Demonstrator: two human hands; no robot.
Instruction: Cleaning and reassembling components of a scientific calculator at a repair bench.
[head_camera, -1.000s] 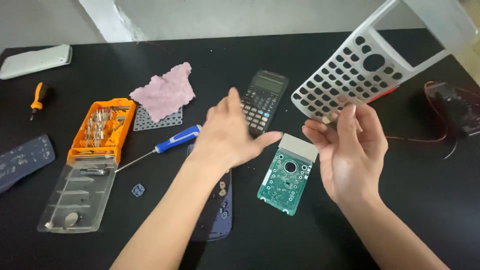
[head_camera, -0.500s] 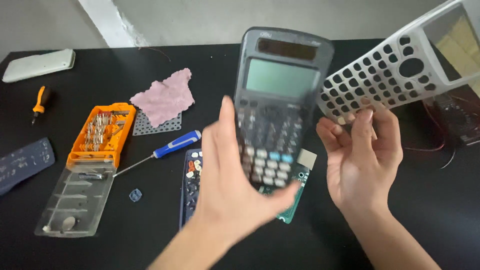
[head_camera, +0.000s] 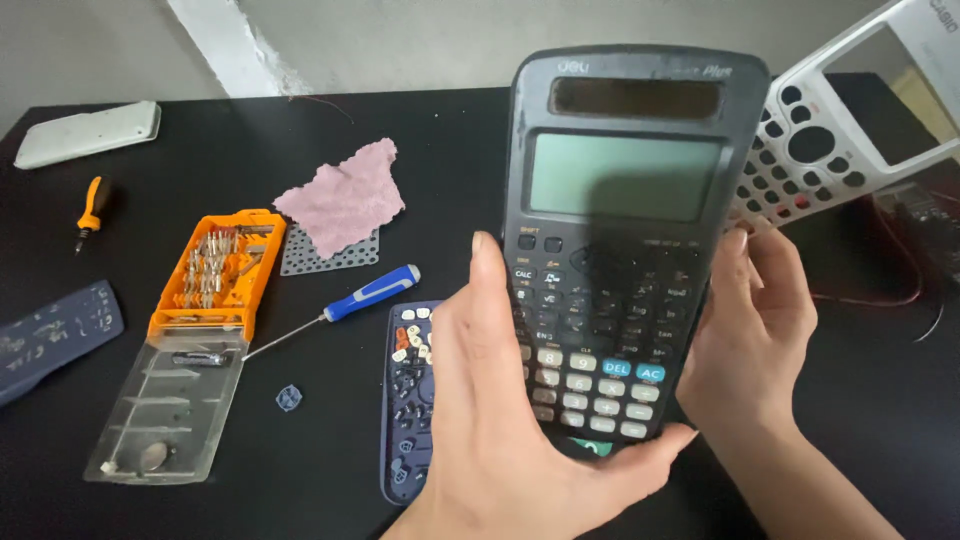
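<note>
Dark grey plastic fills the middle of the view: a scientific calculator (head_camera: 620, 250) is held upright and close to the camera, its screen at the top and its keys facing the viewer. The left hand (head_camera: 520, 420) cups its lower end from below and from the left, thumb lying up along the left edge and fingers curling under the bottom edge, so this hand is closed around the calculator. The right hand (head_camera: 755, 340) stands just beside the calculator's right edge, fingers raised together and pinching the lower edge of a white keypad faceplate (head_camera: 850, 130) full of round holes, which rises toward the upper right corner.

Below the calculator, flat on the black desk (head_camera: 300, 470), lies a dark blue key panel (head_camera: 408, 400) with small loose keys on it, partly hidden by the left hand. A blue-handled screwdriver (head_camera: 340, 310) lies just to its left, tip pointing toward an orange bit case (head_camera: 215, 275) with a clear lid (head_camera: 165, 415) opened out. A pink cloth (head_camera: 345, 195) rests on a perforated grey sheet (head_camera: 325, 250) beyond the screwdriver. A small orange-handled screwdriver (head_camera: 90, 210) lies well apart, near the left edge.
</note>
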